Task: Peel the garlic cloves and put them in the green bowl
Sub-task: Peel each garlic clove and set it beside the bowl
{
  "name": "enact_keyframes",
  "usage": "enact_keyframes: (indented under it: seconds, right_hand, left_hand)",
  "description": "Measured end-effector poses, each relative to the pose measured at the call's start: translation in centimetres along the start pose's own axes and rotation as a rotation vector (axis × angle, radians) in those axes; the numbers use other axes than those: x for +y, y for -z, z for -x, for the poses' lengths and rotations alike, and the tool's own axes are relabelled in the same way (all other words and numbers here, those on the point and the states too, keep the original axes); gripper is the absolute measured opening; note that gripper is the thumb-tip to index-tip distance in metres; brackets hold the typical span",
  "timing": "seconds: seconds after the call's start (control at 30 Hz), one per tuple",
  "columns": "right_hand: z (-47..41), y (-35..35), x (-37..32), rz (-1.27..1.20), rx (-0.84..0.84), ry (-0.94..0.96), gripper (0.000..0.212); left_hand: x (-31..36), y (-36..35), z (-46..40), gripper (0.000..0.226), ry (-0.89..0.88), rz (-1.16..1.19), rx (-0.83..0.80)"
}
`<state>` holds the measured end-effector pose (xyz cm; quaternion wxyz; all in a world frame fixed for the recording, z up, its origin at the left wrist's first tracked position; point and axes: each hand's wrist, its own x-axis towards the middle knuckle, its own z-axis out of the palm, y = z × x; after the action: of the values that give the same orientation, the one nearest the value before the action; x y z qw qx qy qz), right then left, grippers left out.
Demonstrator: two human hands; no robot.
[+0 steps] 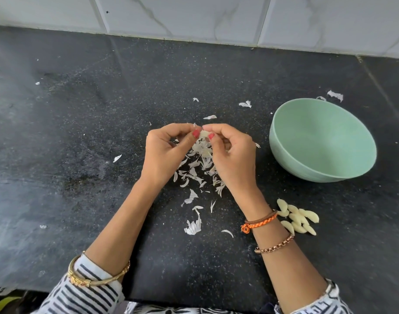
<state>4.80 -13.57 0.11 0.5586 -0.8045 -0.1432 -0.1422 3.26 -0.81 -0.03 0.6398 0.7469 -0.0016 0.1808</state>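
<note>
A garlic clove (203,133) is pinched between the thumbs and fingertips of both hands above the counter's middle. My left hand (165,152) holds its left end and my right hand (233,152) holds its right end. The green bowl (325,164) stands to the right of my hands, and nothing shows inside it. Several peeled cloves (298,219) lie in a small heap on the counter by my right wrist, in front of the bowl.
Loose garlic skins (195,175) are scattered on the black speckled counter (81,132) beneath and in front of my hands. A few more skins (335,95) lie behind the bowl. A white tiled wall (194,17) runs along the counter's back edge.
</note>
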Motion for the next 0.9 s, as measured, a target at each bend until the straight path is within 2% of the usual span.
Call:
enact_keyframes:
  seconds: [0.3, 0.43, 0.9]
  right_hand:
    - [-0.04, 0.07, -0.07, -0.038, 0.055, -0.046, 0.016]
    - [-0.02, 0.15, -0.28, -0.034, 0.059, -0.049, 0.015]
    - [0.21, -0.11, -0.22, 0.127, 0.066, 0.052, 0.018]
  left_hand:
    - [-0.49, 0.05, -0.08, 0.024, -0.284, -0.382, 0.039]
    - [-0.51, 0.01, -0.16, 0.024, -0.368, -0.468, 0.039]
    - [-0.45, -0.22, 0.03, 0.020, -0.341, -0.476, 0.064]
